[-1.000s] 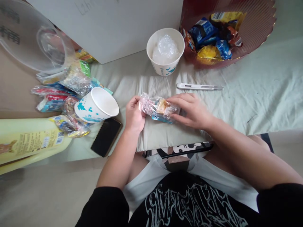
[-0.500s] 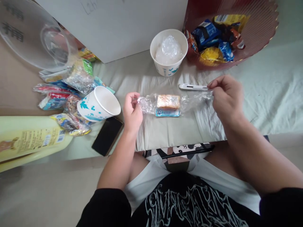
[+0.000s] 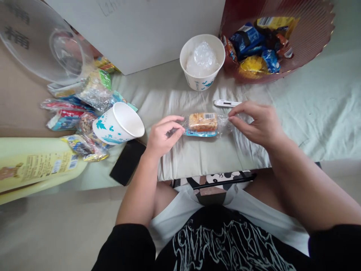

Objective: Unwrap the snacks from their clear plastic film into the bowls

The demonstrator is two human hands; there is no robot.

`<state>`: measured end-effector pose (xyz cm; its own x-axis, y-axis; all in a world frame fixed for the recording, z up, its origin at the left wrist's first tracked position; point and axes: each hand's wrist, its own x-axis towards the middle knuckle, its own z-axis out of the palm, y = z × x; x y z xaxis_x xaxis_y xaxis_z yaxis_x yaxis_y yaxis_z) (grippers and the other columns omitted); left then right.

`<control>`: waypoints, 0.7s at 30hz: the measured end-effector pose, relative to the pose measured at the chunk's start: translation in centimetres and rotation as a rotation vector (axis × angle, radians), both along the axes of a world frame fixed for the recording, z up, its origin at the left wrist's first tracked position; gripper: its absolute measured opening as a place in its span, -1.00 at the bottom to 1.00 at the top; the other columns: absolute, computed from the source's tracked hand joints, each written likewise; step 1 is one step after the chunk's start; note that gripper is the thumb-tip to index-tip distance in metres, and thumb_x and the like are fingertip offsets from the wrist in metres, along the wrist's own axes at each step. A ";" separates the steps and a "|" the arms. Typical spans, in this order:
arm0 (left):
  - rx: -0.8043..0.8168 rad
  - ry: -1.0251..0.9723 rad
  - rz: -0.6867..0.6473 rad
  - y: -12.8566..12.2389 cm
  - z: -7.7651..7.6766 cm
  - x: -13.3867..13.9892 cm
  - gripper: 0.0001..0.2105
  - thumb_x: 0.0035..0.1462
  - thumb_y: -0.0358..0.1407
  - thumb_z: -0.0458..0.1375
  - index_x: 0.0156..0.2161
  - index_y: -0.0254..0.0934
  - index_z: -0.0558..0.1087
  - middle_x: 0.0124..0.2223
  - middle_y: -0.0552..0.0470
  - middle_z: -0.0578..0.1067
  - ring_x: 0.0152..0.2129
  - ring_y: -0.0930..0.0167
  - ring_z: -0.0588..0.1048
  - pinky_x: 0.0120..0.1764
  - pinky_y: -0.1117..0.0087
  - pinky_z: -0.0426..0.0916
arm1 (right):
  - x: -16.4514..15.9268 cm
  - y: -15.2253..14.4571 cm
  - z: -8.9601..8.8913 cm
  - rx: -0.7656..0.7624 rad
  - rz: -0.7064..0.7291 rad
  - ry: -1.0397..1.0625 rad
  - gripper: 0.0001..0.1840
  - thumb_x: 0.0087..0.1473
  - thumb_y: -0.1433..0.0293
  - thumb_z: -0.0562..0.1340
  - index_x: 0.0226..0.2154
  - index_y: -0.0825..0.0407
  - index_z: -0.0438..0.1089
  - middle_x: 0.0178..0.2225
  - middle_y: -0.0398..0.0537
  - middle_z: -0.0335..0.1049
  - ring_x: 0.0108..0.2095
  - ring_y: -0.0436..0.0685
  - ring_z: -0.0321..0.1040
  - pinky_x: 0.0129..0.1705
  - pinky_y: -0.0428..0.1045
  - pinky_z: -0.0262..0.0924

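A small packaged bread (image 3: 203,122), golden with a barcode and a blue strip, lies on the cloth inside clear plastic film. My left hand (image 3: 163,135) pinches the film's left end between thumb and fingertips. On the other side, my right hand (image 3: 258,122) has its thumb and forefinger closed on the film's right end. Just behind the right fingertips lies a slim white tool (image 3: 225,103) that looks like a utility knife, its right end hidden by the hand. A paper cup (image 3: 201,83) stuffed with crumpled clear film stands behind the bread.
A second paper cup (image 3: 109,130) lies tilted at left, by a black phone (image 3: 126,162) and several wrapped snacks (image 3: 93,90). A pink ribbed bowl (image 3: 307,41) holds more packets. A white box (image 3: 152,34) stands at the back; a yellow package (image 3: 36,165) lies front left.
My hands have come closer together, the right one moving left and the left one right. The stretched film has shortened, and the bread has turned so its barcode faces up.
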<state>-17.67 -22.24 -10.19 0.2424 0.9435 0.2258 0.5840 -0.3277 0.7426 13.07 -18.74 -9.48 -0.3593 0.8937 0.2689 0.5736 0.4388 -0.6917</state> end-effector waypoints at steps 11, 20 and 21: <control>0.197 -0.073 0.146 0.1 0.0 0.8 -0.66 0.31 -0.04 0.15 -0.40 -0.21 0.49 -0.35 -0.01 0.61 -0.31 0.34 0.60 -0.13 0.25 0.50 | -0.8 -0.4 0.9 0.158 -0.204 0.134 -0.82 0.22 0.27 0.27 -0.41 -0.07 0.43 -0.42 -0.08 0.47 -0.35 0.15 0.42 -0.24 0.08 0.25; 0.014 -0.085 0.122 0.0 0.0 0.6 -0.49 0.22 0.20 0.13 -0.44 -0.22 0.43 -0.59 0.15 0.33 -0.65 0.51 0.25 -0.50 0.42 0.15 | -0.8 -0.3 0.7 -0.017 -0.327 0.121 -0.78 0.25 0.18 0.26 -0.36 -0.05 0.42 -0.55 -0.17 0.24 -0.55 0.04 0.12 -0.42 0.03 0.05; -0.001 -0.115 0.103 -0.1 0.0 0.4 -0.47 0.15 0.25 0.18 -0.45 -0.22 0.42 -0.61 0.18 0.26 -0.67 0.53 0.19 -0.53 0.42 0.11 | -0.6 -0.1 0.5 -0.041 -0.325 0.153 -0.77 0.26 0.16 0.25 -0.33 -0.04 0.42 -0.53 -0.15 0.26 -0.52 0.05 0.13 -0.40 0.04 0.05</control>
<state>-17.23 -22.30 -10.21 0.1170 0.9622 0.2458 0.5257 -0.2700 0.8067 12.49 -18.87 -8.99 -0.0131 0.9656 0.2596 0.5673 0.2210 -0.7933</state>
